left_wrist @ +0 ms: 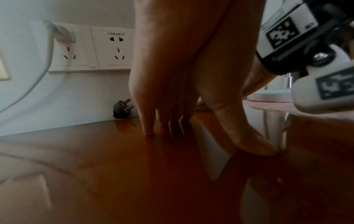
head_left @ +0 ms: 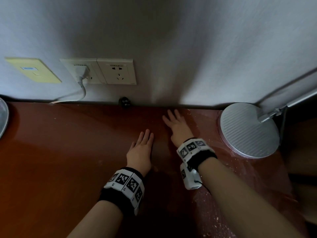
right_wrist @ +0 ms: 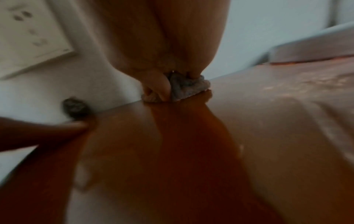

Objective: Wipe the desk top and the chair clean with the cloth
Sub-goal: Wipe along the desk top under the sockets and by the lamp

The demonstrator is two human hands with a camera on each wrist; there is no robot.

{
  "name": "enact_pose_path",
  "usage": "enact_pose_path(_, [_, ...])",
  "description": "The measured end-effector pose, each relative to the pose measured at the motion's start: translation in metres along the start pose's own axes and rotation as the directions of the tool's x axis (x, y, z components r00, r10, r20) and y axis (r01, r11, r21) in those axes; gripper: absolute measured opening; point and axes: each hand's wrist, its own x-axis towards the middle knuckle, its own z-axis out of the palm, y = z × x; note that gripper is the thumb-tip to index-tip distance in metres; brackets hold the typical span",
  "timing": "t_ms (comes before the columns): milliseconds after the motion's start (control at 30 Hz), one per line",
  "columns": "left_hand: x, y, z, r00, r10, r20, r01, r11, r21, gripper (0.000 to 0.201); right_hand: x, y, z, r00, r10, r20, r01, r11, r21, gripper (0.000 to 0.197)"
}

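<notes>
The reddish-brown desk top [head_left: 68, 152] fills the lower part of the head view. My right hand [head_left: 176, 127] lies far forward, its fingers spread and straight, almost at the wall. In the right wrist view a small grey cloth [right_wrist: 188, 87] is pressed onto the desk under these fingers [right_wrist: 162, 37]; the head view hides it beneath the hand. My left hand [head_left: 141, 150] rests flat on the bare desk just left of and behind the right one, fingers straight, fingertips [left_wrist: 149, 130] touching the wood and holding nothing. No chair is in view.
A silver round lamp base [head_left: 248, 131] stands at the right with its arm rising along the wall. Wall sockets [head_left: 116, 71] hold a white plug and cable [head_left: 81, 73]. A loose black plug [head_left: 124, 102] sits at the desk's back edge. White specks dot the desk's right side.
</notes>
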Motion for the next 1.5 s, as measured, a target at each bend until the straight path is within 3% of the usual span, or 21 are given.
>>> enact_pose_path(100, [0.000, 0.000, 0.000, 1.000, -0.003, 0.001, 0.003, 1.000, 0.004, 0.120, 0.004, 0.005, -0.004, 0.989, -0.127, 0.077, 0.130, 0.991, -0.043, 0.087])
enact_pose_path(300, [0.000, -0.001, 0.001, 1.000, -0.003, 0.000, 0.003, 1.000, 0.012, 0.120, 0.012, 0.014, -0.019, 0.995, 0.097, -0.014, -0.097, 0.995, 0.018, 0.080])
enact_pose_path(367, [0.001, -0.001, 0.001, 1.000, -0.005, -0.004, 0.005, 1.000, 0.011, 0.120, 0.008, -0.003, -0.015, 1.000, 0.024, 0.014, -0.024, 0.999, -0.027, 0.079])
enact_pose_path(467, [0.002, 0.000, 0.002, 1.000, -0.010, 0.004, 0.010, 1.000, 0.008, 0.122, -0.007, -0.026, 0.002, 0.973, -0.212, 0.096, 0.218, 0.974, -0.058, 0.077])
enact_pose_path(533, [0.002, -0.001, 0.002, 1.000, -0.007, 0.004, 0.007, 1.000, 0.005, 0.121, -0.008, -0.023, 0.004, 0.961, -0.253, 0.111, 0.261, 0.963, -0.063, 0.079])
enact_pose_path(600, [0.000, -0.002, 0.002, 1.000, -0.002, -0.005, 0.002, 1.000, -0.005, 0.120, 0.003, -0.010, -0.003, 0.980, -0.174, 0.100, 0.181, 0.981, -0.069, 0.083])
enact_pose_path(700, [-0.006, -0.001, 0.005, 0.999, -0.036, -0.021, 0.036, 0.999, -0.024, 0.117, 0.014, 0.002, -0.018, 0.998, 0.065, 0.004, -0.065, 0.997, 0.033, 0.082])
enact_pose_path(800, [-0.015, -0.001, 0.010, 0.987, -0.158, -0.036, 0.156, 0.986, -0.052, 0.121, 0.007, 0.002, -0.020, 0.991, 0.130, 0.005, -0.130, 0.984, 0.119, 0.081])
enact_pose_path(900, [-0.020, 0.000, 0.010, 0.964, -0.265, -0.026, 0.262, 0.962, -0.074, 0.127, -0.018, -0.005, -0.013, 0.997, 0.036, 0.062, -0.043, 0.993, 0.108, 0.085])
enact_pose_path(1033, [-0.020, 0.000, 0.010, 0.953, -0.302, -0.032, 0.298, 0.950, -0.095, 0.125, -0.049, -0.039, 0.005, 0.954, -0.226, 0.197, 0.228, 0.974, 0.013, 0.082])
enact_pose_path(1133, [-0.019, -0.001, 0.010, 0.955, -0.291, -0.052, 0.284, 0.952, -0.111, 0.102, -0.039, -0.061, 0.017, 0.916, -0.345, 0.203, 0.360, 0.932, -0.041, 0.070])
enact_pose_path(1200, [-0.018, -0.002, 0.010, 0.957, -0.286, -0.044, 0.280, 0.953, -0.113, 0.111, -0.021, -0.064, 0.017, 0.915, -0.355, 0.190, 0.376, 0.923, -0.087, 0.063])
enact_pose_path(1300, [-0.018, -0.005, 0.010, 0.960, -0.280, -0.016, 0.276, 0.954, -0.120, 0.133, 0.010, -0.045, 0.003, 0.972, -0.203, 0.114, 0.218, 0.966, -0.142, 0.067])
enact_pose_path(1367, [-0.019, -0.005, 0.011, 0.964, -0.265, -0.008, 0.263, 0.961, -0.088, 0.132, 0.017, -0.018, -0.010, 0.996, -0.076, 0.037, 0.080, 0.988, -0.130, 0.076])
enact_pose_path(1500, [-0.018, -0.006, 0.011, 0.968, -0.251, -0.008, 0.251, 0.967, -0.037, 0.127, 0.006, 0.037, -0.023, 0.994, 0.095, -0.048, -0.098, 0.994, -0.055, 0.079])
